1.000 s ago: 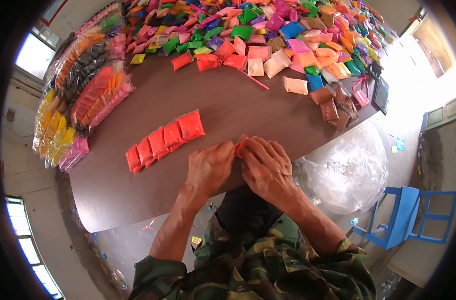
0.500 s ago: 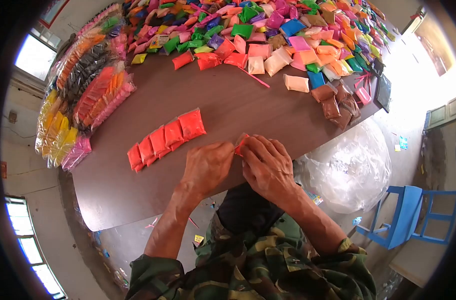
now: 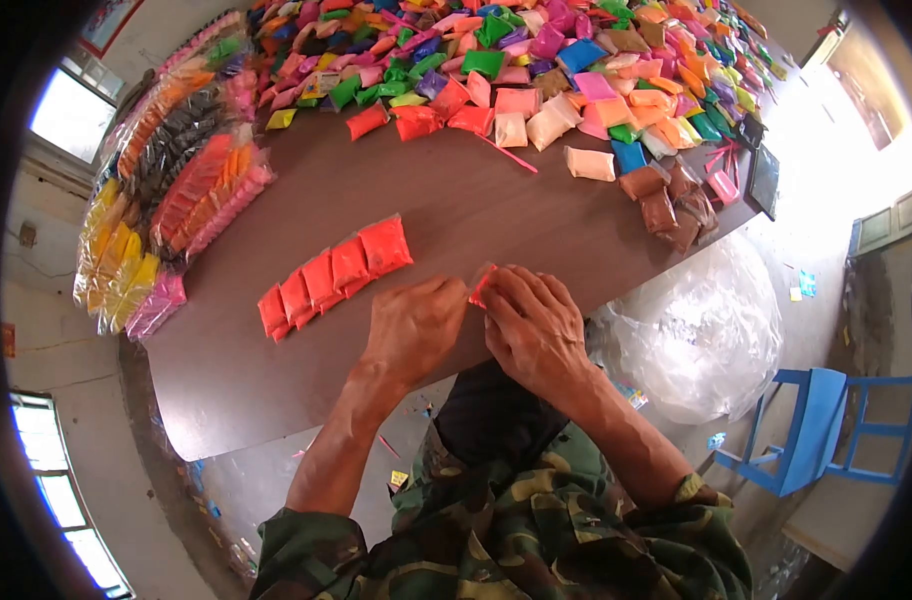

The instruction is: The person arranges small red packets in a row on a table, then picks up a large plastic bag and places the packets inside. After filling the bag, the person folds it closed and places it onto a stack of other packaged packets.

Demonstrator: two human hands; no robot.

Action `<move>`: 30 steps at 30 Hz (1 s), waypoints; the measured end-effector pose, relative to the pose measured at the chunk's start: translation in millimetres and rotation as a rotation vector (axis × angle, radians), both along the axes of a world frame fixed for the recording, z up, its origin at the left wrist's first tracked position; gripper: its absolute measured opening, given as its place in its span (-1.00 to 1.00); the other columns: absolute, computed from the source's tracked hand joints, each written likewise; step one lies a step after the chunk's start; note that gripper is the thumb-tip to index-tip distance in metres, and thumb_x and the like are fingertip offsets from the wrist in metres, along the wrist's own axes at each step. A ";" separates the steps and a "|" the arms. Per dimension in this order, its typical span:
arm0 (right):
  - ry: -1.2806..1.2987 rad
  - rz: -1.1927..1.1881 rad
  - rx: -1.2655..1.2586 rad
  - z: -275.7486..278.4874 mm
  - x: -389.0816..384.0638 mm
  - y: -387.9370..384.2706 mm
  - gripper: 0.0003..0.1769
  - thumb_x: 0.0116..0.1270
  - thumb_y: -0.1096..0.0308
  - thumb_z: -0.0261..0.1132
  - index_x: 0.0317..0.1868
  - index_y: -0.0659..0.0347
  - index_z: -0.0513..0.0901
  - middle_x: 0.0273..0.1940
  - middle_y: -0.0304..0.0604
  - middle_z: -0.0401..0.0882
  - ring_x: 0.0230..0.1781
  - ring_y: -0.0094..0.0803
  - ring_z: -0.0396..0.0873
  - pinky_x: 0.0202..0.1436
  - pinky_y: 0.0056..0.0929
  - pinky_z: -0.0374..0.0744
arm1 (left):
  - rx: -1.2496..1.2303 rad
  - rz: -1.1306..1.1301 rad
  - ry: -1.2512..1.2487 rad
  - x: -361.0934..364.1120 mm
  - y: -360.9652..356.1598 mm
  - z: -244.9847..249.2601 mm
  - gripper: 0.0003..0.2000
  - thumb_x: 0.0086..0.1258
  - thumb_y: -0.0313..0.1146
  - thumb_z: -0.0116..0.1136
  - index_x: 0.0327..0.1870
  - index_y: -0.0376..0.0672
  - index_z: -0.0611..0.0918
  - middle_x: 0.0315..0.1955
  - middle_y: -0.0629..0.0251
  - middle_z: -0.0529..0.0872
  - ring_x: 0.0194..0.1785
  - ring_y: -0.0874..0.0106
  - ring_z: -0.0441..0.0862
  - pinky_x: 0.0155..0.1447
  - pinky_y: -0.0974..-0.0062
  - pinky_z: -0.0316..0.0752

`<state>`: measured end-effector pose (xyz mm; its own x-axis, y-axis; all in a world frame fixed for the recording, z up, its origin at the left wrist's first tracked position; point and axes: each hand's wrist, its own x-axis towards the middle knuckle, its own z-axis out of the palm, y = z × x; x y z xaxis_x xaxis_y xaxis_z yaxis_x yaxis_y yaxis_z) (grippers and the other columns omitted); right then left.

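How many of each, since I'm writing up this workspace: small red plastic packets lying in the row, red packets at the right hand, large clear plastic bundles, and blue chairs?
Small red plastic packets visible in the row: 5
Red plastic packet at the right hand: 1
Large crumpled clear plastic bundle: 1
Blue chair with open-framed back: 1
Total: 8

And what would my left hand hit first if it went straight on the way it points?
Probably the small red packet in your right hand; from this one view I can't tell how near your left hand is to touching it.
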<state>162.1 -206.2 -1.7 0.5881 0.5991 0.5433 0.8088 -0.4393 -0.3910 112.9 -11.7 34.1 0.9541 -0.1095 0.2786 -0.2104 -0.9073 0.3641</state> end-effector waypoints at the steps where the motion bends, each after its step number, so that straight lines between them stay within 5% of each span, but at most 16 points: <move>1: 0.004 -0.007 -0.001 0.4 -0.5 0.7 -0.57 0.20 0.48 0.49 0.11 0.28 0.69 0.20 -0.04 0.64 0.28 -0.09 0.64 0.31 -0.07 0.57 | -0.007 0.000 0.002 -1.2 1.0 -0.7 -0.88 0.46 -0.42 0.30 -0.33 -0.15 0.65 -0.43 0.12 0.68 -0.39 0.03 0.69 -0.33 0.11 0.55; 11: 0.019 -0.033 0.005 1.1 -1.1 1.9 -0.58 0.16 0.50 0.49 0.07 0.23 0.71 0.20 -0.09 0.65 0.28 -0.09 0.66 0.31 -0.05 0.59 | 0.001 -0.146 0.042 11.4 10.6 -3.2 -0.97 0.49 -0.44 0.24 -0.19 -0.16 0.69 -0.40 0.13 0.71 -0.34 0.04 0.72 -0.29 0.12 0.58; 17: 0.016 -0.013 0.006 2.8 -1.6 0.4 -0.56 0.18 0.48 0.49 0.11 0.27 0.68 0.21 -0.04 0.63 0.29 -0.09 0.63 0.33 -0.07 0.56 | 0.106 -0.071 -0.001 21.4 1.4 -8.6 -0.94 0.50 -0.43 0.24 -0.24 -0.15 0.63 -0.42 0.14 0.68 -0.33 0.04 0.71 -0.27 0.10 0.59; 30: 0.050 -0.019 0.047 -2.4 -3.2 -1.8 -0.51 0.16 0.50 0.49 0.15 0.24 0.69 0.22 0.00 0.58 0.28 -0.04 0.62 0.35 -0.03 0.55 | -0.062 0.009 0.009 27.9 -6.7 -21.4 -0.87 0.54 -0.39 0.29 -0.27 -0.17 0.63 -0.37 0.09 0.72 -0.29 0.00 0.73 -0.26 0.06 0.56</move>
